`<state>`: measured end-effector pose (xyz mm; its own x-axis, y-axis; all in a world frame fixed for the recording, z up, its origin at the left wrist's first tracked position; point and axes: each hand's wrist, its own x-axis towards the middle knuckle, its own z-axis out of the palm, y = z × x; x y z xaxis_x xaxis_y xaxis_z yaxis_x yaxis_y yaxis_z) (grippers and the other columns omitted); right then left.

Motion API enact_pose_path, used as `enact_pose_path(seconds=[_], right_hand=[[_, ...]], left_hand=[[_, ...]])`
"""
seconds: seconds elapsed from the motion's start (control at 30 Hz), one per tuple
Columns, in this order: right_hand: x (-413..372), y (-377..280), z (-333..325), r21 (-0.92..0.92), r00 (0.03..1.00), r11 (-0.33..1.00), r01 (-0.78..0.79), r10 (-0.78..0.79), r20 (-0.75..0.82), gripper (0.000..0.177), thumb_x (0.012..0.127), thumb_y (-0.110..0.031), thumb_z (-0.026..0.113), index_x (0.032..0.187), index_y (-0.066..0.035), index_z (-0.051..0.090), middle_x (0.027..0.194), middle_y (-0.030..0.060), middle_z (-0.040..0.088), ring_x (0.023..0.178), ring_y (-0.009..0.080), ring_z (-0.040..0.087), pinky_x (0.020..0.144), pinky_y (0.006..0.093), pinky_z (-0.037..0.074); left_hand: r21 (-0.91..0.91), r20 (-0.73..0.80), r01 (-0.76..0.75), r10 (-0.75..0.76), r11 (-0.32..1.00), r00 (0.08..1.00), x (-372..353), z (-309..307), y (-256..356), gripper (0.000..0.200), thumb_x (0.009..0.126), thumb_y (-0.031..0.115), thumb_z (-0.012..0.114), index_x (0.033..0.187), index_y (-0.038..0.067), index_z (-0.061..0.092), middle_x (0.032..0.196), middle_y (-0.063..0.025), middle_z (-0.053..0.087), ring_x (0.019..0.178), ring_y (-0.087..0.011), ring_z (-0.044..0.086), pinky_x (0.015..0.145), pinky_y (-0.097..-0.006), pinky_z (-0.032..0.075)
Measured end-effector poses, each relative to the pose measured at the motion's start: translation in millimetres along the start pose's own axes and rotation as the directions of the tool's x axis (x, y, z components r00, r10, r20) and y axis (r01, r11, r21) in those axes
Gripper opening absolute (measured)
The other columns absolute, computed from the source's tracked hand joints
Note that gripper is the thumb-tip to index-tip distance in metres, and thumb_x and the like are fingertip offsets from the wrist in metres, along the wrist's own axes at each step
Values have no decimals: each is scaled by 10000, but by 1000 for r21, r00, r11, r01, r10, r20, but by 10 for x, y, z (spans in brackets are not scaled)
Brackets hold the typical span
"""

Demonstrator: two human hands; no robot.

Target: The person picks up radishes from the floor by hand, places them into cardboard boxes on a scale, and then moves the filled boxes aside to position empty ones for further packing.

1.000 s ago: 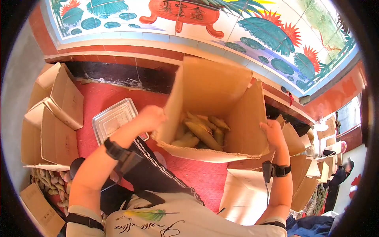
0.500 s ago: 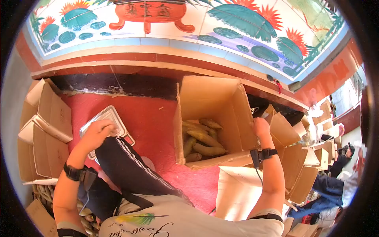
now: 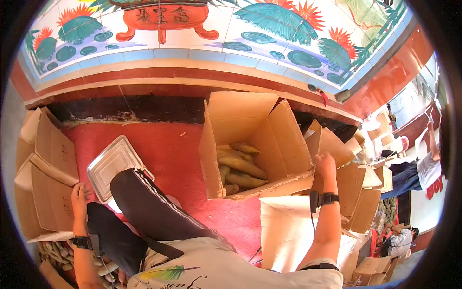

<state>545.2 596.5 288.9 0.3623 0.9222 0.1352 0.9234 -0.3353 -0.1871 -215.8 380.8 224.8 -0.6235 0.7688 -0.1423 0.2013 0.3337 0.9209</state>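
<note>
My left hand (image 3: 81, 195) is at the far left, close to the edge of a cardboard carton (image 3: 53, 195). Its fingers are loosely bent and apart, with nothing visible in them. My right hand (image 3: 326, 164) hovers just right of a large open cardboard box (image 3: 293, 139), near the flaps of another carton (image 3: 336, 144). Its fingers are partly curled and I see nothing held. Inside the large box lie several long, yellowish-brown root-like pieces (image 3: 244, 166). A rectangular metal tray or lid (image 3: 111, 161) rests on the red floor beside my knee.
More elongated produce (image 3: 57, 255) lies below the left cartons. An open pale carton (image 3: 284, 231) stands near my right forearm. Ahead is a painted tile wall (image 3: 202, 62). Further right are stacked cartons and other people, one crouching (image 3: 400, 243) and one standing (image 3: 428, 168).
My left hand has moved left and down, from over the metal tray to the carton's edge. My right hand has come away from the large box's right edge. The view has shifted slightly.
</note>
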Motion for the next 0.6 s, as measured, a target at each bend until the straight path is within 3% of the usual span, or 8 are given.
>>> enact_pose_path(seconds=[0.03, 0.1, 0.13, 0.2, 0.23, 0.37, 0.43, 0.6], right_hand=[[-70, 31, 1, -5, 1000, 1000, 2, -2, -3, 315, 816, -301, 522, 903, -5, 585, 917, 207, 604, 873, 377, 559, 740, 426, 437], [-229, 45, -20, 65, 980, 994, -84, 71, 185, 330, 805, -304, 537, 901, 4, 606, 891, 216, 611, 880, 369, 567, 751, 409, 434], [-294, 84, -9, 60, 981, 995, -81, 69, 182, 330, 805, -304, 537, 901, 4, 606, 891, 216, 611, 880, 369, 567, 751, 409, 434], [-389, 221, 101, 283, 957, 937, -207, 133, 259, 333, 803, -303, 539, 872, 14, 615, 845, 219, 614, 861, 363, 576, 739, 403, 432], [-348, 442, 231, 286, 961, 945, -160, 83, 263, 348, 790, -304, 546, 892, 23, 609, 826, 216, 612, 838, 360, 579, 727, 398, 435], [-644, 59, -133, 263, 916, 925, -275, 169, 365, 304, 778, -256, 518, 878, 18, 603, 813, 221, 603, 837, 364, 576, 723, 404, 435], [-641, 124, -33, 23, 972, 996, -81, 74, 222, 269, 754, -215, 485, 863, 5, 597, 827, 225, 596, 849, 371, 568, 722, 413, 433], [-752, -147, -84, -30, 968, 995, -98, 103, 229, 294, 760, -245, 467, 890, -13, 592, 917, 231, 586, 901, 376, 553, 761, 426, 435]], left_hand=[[-79, -23, 40, -42, 996, 999, -21, -5, -36, 227, 910, 209, 426, 985, 28, 542, 830, -41, 582, 724, -110, 544, 641, -231, 417], [-67, -36, 41, -44, 997, 998, -58, 56, 33, 231, 911, 214, 425, 992, 31, 542, 831, -38, 580, 718, -108, 541, 639, -226, 412], [-50, -52, 39, -42, 998, 998, -65, 76, 52, 236, 913, 219, 423, 999, 34, 542, 833, -35, 578, 713, -106, 539, 637, -222, 407], [-33, -33, 9, -10, 999, 999, -40, 71, 7, 239, 912, 224, 424, 999, 37, 545, 830, -33, 580, 706, -103, 537, 636, -222, 404], [-10, -13, -26, 26, 1000, 1000, -24, 68, -15, 243, 912, 229, 425, 998, 39, 549, 828, -30, 581, 698, -100, 534, 635, -221, 401], [-4, -21, 2, -2, 1000, 1000, 12, 44, -100, 243, 909, 230, 427, 993, 40, 555, 818, -32, 585, 696, -98, 537, 632, -219, 399], [-1, -35, 15, -15, 1000, 999, -25, 61, -54, 243, 905, 223, 430, 987, 33, 557, 810, -37, 591, 685, -96, 540, 626, -218, 399], [3, -31, -41, 41, 999, 999, -26, 32, -190, 249, 900, 221, 439, 983, 19, 559, 793, -44, 597, 669, -95, 540, 609, -221, 399]])
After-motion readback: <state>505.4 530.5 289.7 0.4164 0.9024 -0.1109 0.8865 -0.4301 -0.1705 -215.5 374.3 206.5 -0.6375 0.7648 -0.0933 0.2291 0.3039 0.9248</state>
